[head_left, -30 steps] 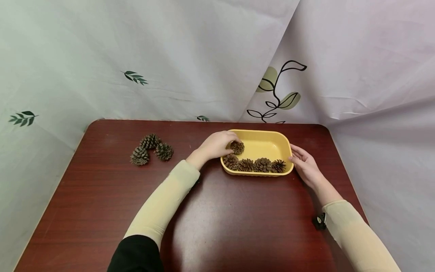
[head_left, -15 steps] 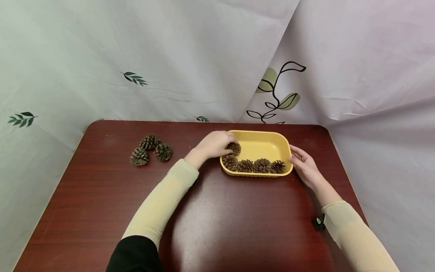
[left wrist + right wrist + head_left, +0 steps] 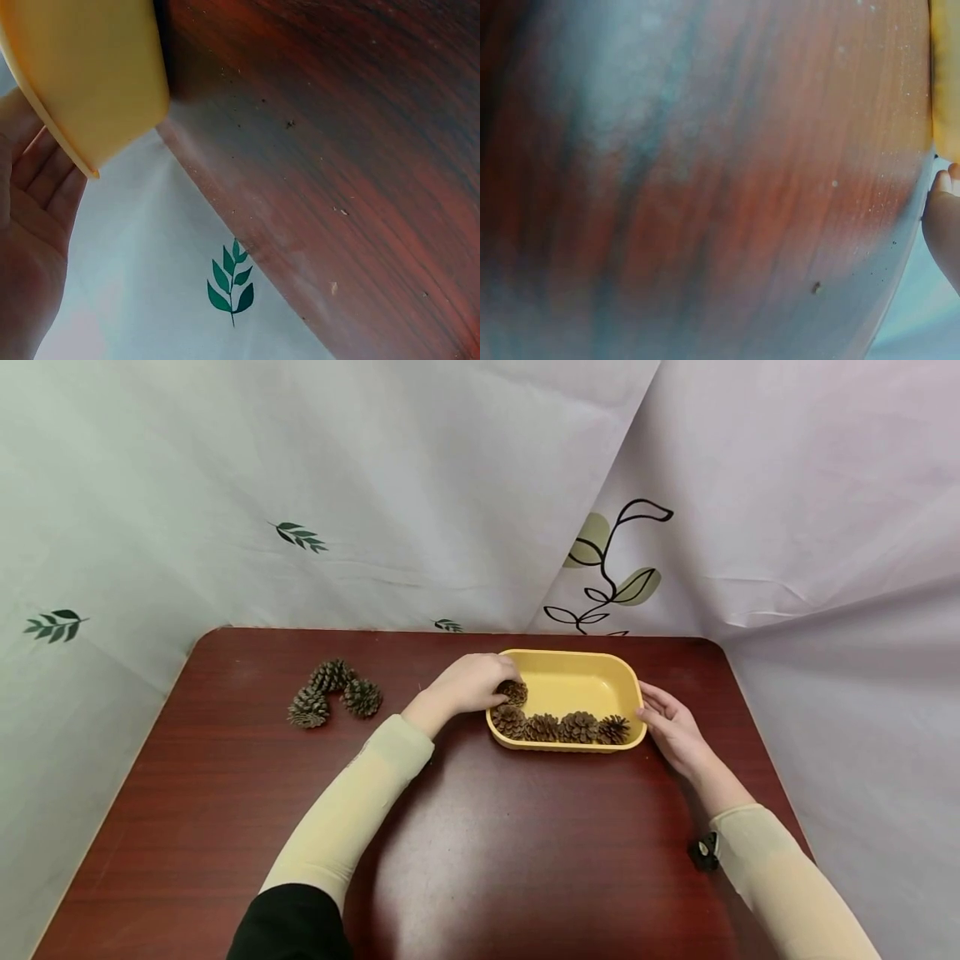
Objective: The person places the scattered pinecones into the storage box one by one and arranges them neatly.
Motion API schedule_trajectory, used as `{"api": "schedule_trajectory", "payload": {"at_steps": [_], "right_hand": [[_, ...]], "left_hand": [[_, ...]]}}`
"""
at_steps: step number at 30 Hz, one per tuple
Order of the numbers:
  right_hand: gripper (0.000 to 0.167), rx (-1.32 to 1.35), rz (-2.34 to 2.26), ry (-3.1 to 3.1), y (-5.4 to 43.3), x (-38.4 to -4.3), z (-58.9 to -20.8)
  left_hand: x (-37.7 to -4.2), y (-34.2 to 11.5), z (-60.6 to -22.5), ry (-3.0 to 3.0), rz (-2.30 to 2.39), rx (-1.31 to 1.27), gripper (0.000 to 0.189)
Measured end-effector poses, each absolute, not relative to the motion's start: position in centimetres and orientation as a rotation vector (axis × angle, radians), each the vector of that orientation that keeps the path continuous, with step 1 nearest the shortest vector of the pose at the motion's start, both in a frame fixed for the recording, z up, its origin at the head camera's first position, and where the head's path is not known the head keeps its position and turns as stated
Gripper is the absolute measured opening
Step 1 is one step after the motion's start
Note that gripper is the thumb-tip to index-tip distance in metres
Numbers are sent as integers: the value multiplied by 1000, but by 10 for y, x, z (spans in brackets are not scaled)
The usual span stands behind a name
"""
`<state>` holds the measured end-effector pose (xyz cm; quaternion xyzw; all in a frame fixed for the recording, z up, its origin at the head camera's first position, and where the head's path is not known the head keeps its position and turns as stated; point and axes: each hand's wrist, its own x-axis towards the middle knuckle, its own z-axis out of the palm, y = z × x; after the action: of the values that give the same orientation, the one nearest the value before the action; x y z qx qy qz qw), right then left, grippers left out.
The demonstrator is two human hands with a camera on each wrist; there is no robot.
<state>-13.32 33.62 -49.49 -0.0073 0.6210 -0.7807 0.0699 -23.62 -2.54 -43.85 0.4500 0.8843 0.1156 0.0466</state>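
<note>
A yellow plastic tray lies toward the back right of the table. My left hand reaches over its left end and grips a brown pine cone there, its fingers partly covering the cone. Along the tray's near side sits a row of several pine cones. At the tray's right end my right hand holds the rim, thumb at the edge and fingers against the outer wall. In the left wrist view, the left hand's fingers pass behind the tray's rim. The right wrist view shows only some fingertips beside the tray.
Three more pine cones lie grouped at the table's back left. The dark red wooden table meets a white leaf-patterned cloth behind it. Small crumbs dot the tabletop.
My left hand has moved the pine cone slightly left and toward me, into the tray's left end near the row. The right hand stays at the tray's right rim.
</note>
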Motion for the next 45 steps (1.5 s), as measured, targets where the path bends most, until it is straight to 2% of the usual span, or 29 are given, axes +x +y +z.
{"api": "schedule_trajectory", "payload": {"at_steps": [8,17,25,34,45], "right_hand": [[48,-13,-2352,1875,338,-132,-495],[53,-15,-2335,1890,337,-133,-496],[58,-26,-2340,1875,336,-134,-495],[55,-20,-2349,1865,336,-135,-496],[53,-29,-2360,1841,338,-135,-497]], "left_hand": [[-234,-27,-437,2707,390,1362,34],[-228,-51,-427,2739,531,1381,34],[-223,-87,-420,2780,627,1361,32],[-215,-132,-412,2839,644,1278,32],[-205,-186,-412,2900,695,1088,35]]}}
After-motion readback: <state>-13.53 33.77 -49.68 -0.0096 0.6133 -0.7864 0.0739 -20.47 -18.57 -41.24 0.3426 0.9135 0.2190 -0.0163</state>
